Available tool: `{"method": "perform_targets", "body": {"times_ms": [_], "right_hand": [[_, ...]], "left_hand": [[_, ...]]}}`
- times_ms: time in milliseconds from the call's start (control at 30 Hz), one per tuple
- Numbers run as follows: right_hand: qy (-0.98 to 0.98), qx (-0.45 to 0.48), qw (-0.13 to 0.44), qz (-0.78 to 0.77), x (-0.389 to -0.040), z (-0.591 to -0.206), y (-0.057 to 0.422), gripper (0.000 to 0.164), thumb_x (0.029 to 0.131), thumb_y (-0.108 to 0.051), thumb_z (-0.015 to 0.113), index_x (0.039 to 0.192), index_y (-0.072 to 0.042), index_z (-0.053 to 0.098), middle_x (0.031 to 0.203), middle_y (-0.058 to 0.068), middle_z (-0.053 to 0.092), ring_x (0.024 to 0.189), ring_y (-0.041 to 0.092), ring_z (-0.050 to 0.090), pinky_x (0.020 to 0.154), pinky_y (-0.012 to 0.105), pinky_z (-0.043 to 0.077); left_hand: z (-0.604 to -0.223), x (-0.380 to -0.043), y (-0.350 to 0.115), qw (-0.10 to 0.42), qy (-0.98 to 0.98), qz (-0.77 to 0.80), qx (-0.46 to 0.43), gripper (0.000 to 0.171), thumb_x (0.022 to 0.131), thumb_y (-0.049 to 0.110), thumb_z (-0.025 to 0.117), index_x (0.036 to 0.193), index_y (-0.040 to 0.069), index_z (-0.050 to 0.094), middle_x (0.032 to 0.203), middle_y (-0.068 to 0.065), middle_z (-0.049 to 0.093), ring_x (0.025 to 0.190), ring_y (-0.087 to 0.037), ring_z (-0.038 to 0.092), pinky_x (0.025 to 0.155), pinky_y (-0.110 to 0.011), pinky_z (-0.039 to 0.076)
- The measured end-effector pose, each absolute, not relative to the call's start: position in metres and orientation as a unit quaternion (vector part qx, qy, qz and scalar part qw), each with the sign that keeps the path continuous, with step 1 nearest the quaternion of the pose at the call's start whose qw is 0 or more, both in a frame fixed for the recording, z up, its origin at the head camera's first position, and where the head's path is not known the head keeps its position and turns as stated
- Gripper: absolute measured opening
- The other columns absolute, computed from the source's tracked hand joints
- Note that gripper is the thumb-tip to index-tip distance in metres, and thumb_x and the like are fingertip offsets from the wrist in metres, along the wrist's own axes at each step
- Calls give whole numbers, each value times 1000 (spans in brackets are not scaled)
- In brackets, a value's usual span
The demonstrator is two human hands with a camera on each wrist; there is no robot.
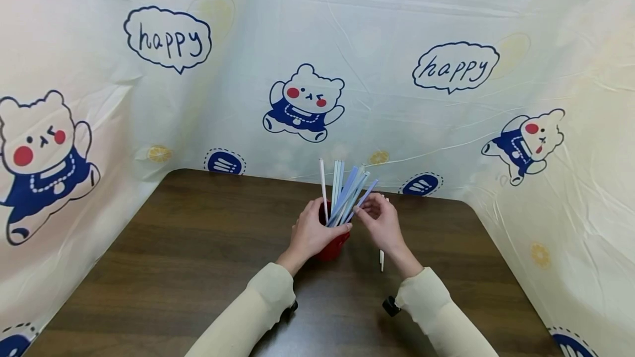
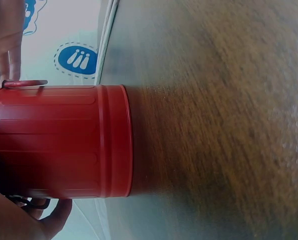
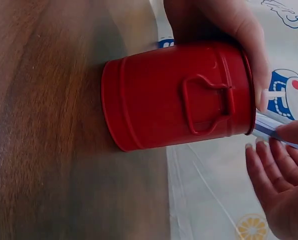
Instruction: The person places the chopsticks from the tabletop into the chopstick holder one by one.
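Observation:
A red metal bucket (image 2: 59,142) with small wire handles stands on the table, holding several straws (image 1: 342,186) in white, pale blue and blue that fan out of its top. My left hand (image 1: 311,230) grips the bucket near its rim from the left, thumb laid across the front of the opening. At the right side of the rim, my right hand (image 1: 383,225) pinches a blue straw (image 1: 368,193) between thumb and fingers, its lower end among the others in the bucket. The other fingers of that hand spread loosely in the right wrist view.
Thin white sticks (image 1: 381,260) lie on the brown wooden table (image 1: 208,269), partly hidden by my right hand and wrist. A pale cloth (image 1: 372,109) printed with bears hangs behind the table and along both sides.

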State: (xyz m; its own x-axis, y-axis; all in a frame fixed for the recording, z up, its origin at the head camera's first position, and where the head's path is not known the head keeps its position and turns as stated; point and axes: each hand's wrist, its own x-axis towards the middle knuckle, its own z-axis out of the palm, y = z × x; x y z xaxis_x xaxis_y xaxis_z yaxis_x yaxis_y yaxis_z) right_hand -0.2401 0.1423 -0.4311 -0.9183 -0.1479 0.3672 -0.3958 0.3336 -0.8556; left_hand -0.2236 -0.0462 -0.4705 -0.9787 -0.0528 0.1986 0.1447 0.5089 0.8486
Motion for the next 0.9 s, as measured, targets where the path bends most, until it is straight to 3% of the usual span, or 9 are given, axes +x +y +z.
{"method": "perform_targets", "body": {"times_ms": [267, 467, 567, 700, 900], "right_hand": [[-812, 177, 93, 548, -238, -423, 151, 23, 99, -9, 68, 115, 8, 65, 99, 23, 70, 83, 15, 66, 76, 23, 55], [-849, 156, 150, 482, -248, -417, 170, 18, 101, -11, 65, 111, 4, 67, 101, 21, 71, 87, 23, 68, 75, 25, 54], [-876, 138, 156, 434, -262, -430, 187, 19, 98, -9, 66, 113, 3, 66, 106, 21, 69, 97, 35, 67, 82, 37, 55], [-906, 123, 140, 380, -267, -441, 205, 27, 94, -4, 67, 117, 10, 61, 112, 30, 61, 104, 44, 62, 92, 54, 52], [-955, 60, 57, 287, -268, -459, 229, 51, 94, -15, 67, 133, 14, 50, 129, 37, 46, 121, 53, 46, 102, 62, 40]], "left_hand": [[-469, -222, -46, 99, -862, -497, -29, 78, 75, 62, 83, 137, 23, 54, 123, 1, 60, 107, -21, 61, 91, -55, 51], [-468, -222, -46, 103, -863, -494, -29, 80, 74, 63, 82, 137, 24, 54, 124, 1, 60, 108, -24, 62, 91, -55, 51], [-467, -223, -46, 106, -863, -493, -33, 81, 74, 66, 81, 137, 23, 55, 125, -2, 61, 109, -26, 62, 89, -55, 51], [-467, -223, -46, 109, -863, -493, -37, 80, 74, 68, 80, 136, 23, 55, 125, -4, 61, 108, -27, 63, 86, -54, 50], [-468, -221, -45, 105, -865, -490, -28, 78, 75, 62, 82, 137, 23, 55, 124, -2, 61, 105, -22, 61, 88, -54, 52]]}}
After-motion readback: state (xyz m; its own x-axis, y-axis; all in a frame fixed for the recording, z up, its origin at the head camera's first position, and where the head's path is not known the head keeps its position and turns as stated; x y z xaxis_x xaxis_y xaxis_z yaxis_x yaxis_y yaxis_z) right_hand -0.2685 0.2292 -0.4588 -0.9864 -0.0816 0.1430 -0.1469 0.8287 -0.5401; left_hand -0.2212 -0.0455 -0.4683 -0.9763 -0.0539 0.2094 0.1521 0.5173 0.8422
